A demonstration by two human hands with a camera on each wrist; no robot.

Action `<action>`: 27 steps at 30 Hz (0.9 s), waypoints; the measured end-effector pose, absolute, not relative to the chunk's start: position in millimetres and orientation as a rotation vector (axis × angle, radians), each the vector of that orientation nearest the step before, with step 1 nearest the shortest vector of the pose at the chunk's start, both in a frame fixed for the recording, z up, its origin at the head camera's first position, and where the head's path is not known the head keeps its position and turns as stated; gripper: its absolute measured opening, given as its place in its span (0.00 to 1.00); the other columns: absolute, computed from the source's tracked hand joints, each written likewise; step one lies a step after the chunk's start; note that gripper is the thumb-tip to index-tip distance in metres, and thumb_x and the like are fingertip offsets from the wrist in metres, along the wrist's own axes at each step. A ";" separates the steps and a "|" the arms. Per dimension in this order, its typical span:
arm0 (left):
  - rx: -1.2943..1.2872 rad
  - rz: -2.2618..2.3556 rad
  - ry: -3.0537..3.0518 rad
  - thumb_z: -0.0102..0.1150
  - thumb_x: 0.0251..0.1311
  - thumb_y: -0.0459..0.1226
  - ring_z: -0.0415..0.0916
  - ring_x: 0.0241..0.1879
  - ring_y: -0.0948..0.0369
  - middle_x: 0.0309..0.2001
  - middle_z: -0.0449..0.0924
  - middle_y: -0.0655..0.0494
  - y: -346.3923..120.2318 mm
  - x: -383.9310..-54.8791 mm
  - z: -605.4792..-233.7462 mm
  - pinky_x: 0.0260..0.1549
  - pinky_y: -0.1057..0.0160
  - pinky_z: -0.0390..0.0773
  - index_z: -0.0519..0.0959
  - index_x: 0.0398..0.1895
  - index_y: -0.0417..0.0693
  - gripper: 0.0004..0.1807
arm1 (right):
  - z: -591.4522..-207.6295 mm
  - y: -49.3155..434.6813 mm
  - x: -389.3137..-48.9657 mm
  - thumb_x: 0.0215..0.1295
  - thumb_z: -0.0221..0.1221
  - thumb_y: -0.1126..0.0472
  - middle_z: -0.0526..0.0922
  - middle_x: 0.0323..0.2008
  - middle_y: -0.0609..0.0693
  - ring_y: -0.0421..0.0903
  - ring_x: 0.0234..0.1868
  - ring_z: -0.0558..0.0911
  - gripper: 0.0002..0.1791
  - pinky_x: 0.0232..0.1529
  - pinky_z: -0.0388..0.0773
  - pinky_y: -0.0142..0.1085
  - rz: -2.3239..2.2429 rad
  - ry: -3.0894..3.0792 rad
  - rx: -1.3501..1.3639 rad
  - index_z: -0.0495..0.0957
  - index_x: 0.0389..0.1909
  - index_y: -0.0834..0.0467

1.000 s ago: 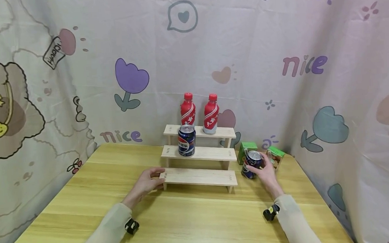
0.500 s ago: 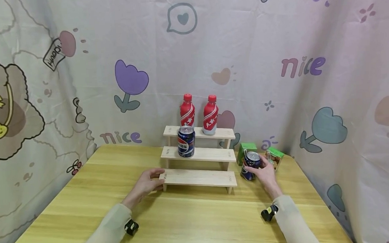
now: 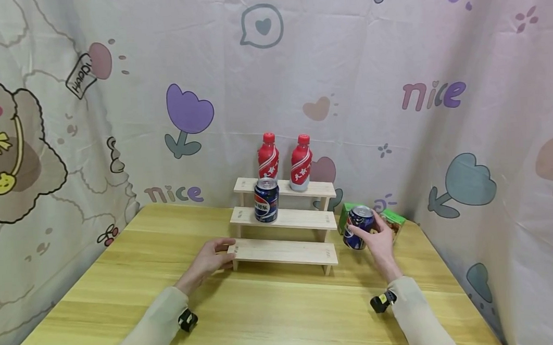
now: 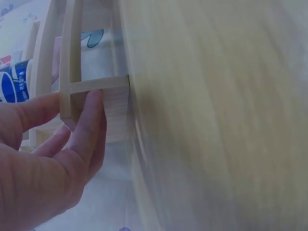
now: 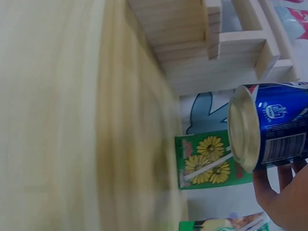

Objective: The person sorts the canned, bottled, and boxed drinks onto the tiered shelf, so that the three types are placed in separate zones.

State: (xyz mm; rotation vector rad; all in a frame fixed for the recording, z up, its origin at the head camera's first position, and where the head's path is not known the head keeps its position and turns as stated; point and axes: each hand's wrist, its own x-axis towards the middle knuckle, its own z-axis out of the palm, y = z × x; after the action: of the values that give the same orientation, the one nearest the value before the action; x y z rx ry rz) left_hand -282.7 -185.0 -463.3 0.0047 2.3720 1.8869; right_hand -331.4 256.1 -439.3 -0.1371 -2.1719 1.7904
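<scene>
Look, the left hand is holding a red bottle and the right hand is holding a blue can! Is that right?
Not quite: the left hand is gripping the wooden stand instead, as the left wrist view shows. The right hand is indeed holding a blue can.

The cloth (image 3: pixel 368 48) reads "nice" beyond the left hand (image 3: pixel 210 258) and again, higher, beyond the right hand (image 3: pixel 379 239). Between them, the shelf can (image 3: pixel 266 201) shows "可乐"; the held can (image 3: pixel 358 226) carries a barcode (image 5: pixel 285 146). The bottles' (image 3: pixel 300 163) lettering is too small to read.
</scene>
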 end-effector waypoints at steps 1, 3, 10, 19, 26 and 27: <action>0.002 1.890 2.369 0.57 0.62 0.24 0.80 0.45 0.52 0.62 0.67 0.28 -184.8 -282.7 -463.2 0.50 0.49 0.84 0.70 0.63 0.33 0.25 | -437.4 255.4 -330.8 0.48 0.76 0.53 0.72 0.63 0.60 0.51 0.63 0.69 0.54 0.69 0.67 0.48 1.791 -2.160 -0.132 0.58 0.75 0.51; -0.001 1.894 2.366 0.57 0.62 0.24 0.80 0.45 0.52 0.62 0.67 0.28 -184.7 -282.9 -463.4 0.50 0.49 0.84 0.70 0.63 0.33 0.24 | -433.6 253.1 -329.8 0.49 0.76 0.53 0.72 0.63 0.59 0.50 0.62 0.69 0.52 0.69 0.67 0.48 1.785 -2.140 -0.129 0.59 0.75 0.50; -0.014 1.869 2.383 0.56 0.63 0.25 0.79 0.47 0.52 0.63 0.67 0.30 -185.1 -284.9 -464.4 0.49 0.52 0.84 0.70 0.63 0.34 0.24 | -428.9 247.4 -330.3 0.51 0.74 0.53 0.72 0.61 0.58 0.49 0.60 0.69 0.49 0.67 0.70 0.52 1.764 -2.079 -0.095 0.61 0.74 0.48; -0.026 1.884 2.353 0.56 0.63 0.24 0.80 0.46 0.52 0.62 0.67 0.29 -184.6 -283.8 -465.0 0.49 0.51 0.84 0.70 0.63 0.33 0.24 | -421.5 232.9 -328.5 0.54 0.71 0.62 0.73 0.60 0.55 0.45 0.58 0.72 0.44 0.67 0.70 0.51 1.845 -1.981 0.003 0.63 0.72 0.51; -0.011 1.876 2.382 0.57 0.63 0.25 0.80 0.46 0.52 0.62 0.69 0.31 -185.6 -284.0 -465.2 0.47 0.53 0.85 0.71 0.63 0.34 0.23 | -411.0 217.3 -326.0 0.54 0.72 0.63 0.76 0.54 0.48 0.44 0.54 0.76 0.40 0.59 0.78 0.41 1.851 -1.980 0.115 0.68 0.69 0.49; -0.011 1.872 2.388 0.57 0.63 0.26 0.80 0.45 0.53 0.62 0.69 0.31 -185.8 -284.2 -465.2 0.47 0.53 0.85 0.71 0.63 0.35 0.23 | -410.6 215.0 -326.1 0.53 0.72 0.64 0.76 0.53 0.48 0.44 0.54 0.77 0.40 0.57 0.79 0.37 1.846 -1.975 0.134 0.69 0.69 0.50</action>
State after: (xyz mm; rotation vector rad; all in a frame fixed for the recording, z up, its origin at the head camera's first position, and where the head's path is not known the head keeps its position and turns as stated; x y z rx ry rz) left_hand -284.2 -185.8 -465.2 -0.0112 2.3876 1.8722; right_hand -326.1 215.0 -410.6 0.1341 -1.9751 1.8456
